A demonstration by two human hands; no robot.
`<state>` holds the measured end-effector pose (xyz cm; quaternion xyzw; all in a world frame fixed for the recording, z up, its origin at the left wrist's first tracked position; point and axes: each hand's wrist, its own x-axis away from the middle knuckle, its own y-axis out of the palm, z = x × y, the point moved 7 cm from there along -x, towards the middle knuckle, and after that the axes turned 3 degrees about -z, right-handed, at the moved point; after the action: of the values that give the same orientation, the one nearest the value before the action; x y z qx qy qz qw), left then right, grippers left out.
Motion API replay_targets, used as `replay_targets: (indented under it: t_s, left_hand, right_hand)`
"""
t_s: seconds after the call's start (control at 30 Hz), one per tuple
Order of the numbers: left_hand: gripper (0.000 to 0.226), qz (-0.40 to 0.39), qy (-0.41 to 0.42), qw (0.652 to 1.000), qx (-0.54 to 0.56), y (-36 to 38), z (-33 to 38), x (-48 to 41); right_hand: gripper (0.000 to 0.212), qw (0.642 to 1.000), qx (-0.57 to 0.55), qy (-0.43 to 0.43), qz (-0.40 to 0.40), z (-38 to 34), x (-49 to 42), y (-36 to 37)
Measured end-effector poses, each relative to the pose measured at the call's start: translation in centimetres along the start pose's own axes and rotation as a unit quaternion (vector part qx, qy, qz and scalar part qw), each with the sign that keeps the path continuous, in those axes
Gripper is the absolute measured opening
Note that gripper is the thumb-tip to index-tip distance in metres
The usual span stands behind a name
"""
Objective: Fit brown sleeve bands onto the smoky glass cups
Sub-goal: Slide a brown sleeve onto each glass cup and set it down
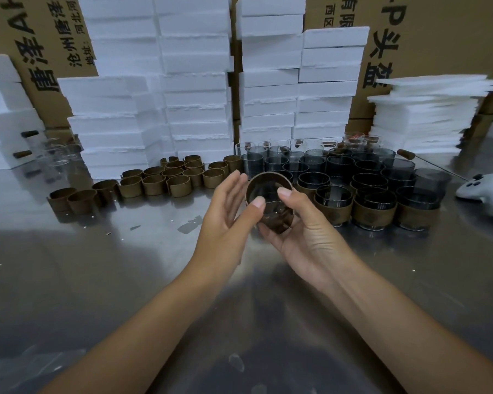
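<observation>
one cup up, band around it

foam stacks (194, 89) wall the back of the steel table (125, 265); open room up front. roughly two dozen smoky cups (365, 177) crowd right, at least four banded. about seventeen loose bands (153, 184) line up left. centre, above the table: right hand (308, 237) clamps the held cup (268, 191) from beneath, thumb on rim. left hand (225, 211) lies slack, fingers straight, thumb on its brown band (278, 224).

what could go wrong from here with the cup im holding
1. The smoky cup is in the air over the steel table, gripped by the right hand alone, with the left hand fingers straight: a slip could crack the glass.
2. The banded cups stand packed close beside that hand; a careless put-down might knock them.
</observation>
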<state>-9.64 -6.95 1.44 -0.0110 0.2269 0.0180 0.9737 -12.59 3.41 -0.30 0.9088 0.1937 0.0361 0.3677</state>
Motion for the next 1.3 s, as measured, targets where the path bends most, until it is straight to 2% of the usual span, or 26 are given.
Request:
replay_targets:
  t_s: [0.07,0.13,0.3,0.47,0.8,0.97,1.1,1.2,1.3]
  left_hand:
    - [0.067,-0.012,-0.034,0.999,0.016,0.2,-0.5,-0.1]
    - [0.055,-0.048,-0.052,0.997,0.040,0.9,-0.9,0.0]
    - [0.044,-0.054,-0.026,0.997,0.045,0.9,-0.5,-0.1]
    - [0.052,-0.029,-0.025,0.998,0.046,0.2,-0.5,-0.2]
    - [0.043,-0.020,-0.051,0.995,0.078,-0.2,-0.9,-0.4]
    - [0.047,-0.008,-0.049,0.996,0.080,-0.4,-1.1,-0.5]
    - [0.029,0.012,-0.050,0.996,0.075,-0.6,-1.4,-0.6]
    - [0.029,0.011,-0.055,0.995,0.082,-0.8,-1.6,-0.5]
    - [0.029,0.027,-0.054,0.994,0.096,-1.2,-1.8,-0.8]
  right_hand:
    - [0.061,1.000,-0.007,-0.008,-0.012,-0.1,-0.1,0.0]
    - [0.047,1.000,-0.009,-0.012,-0.024,-0.2,-0.1,0.0]
    - [0.018,0.999,-0.010,-0.020,-0.049,-0.3,-0.4,0.1]
    - [0.016,0.997,0.022,-0.031,-0.074,-0.4,-0.3,0.4]
    - [0.013,0.997,0.057,-0.043,-0.004,-0.4,0.0,-0.5]
    - [0.016,0.997,0.060,-0.048,0.006,-0.4,0.0,-0.4]
    - [0.015,0.997,0.060,-0.049,0.013,-0.4,-0.1,-0.4]
    - [0.016,0.998,0.049,-0.039,0.005,-0.2,-0.1,-0.3]
    - [0.027,0.999,0.040,-0.026,-0.001,0.2,-0.2,-0.1]
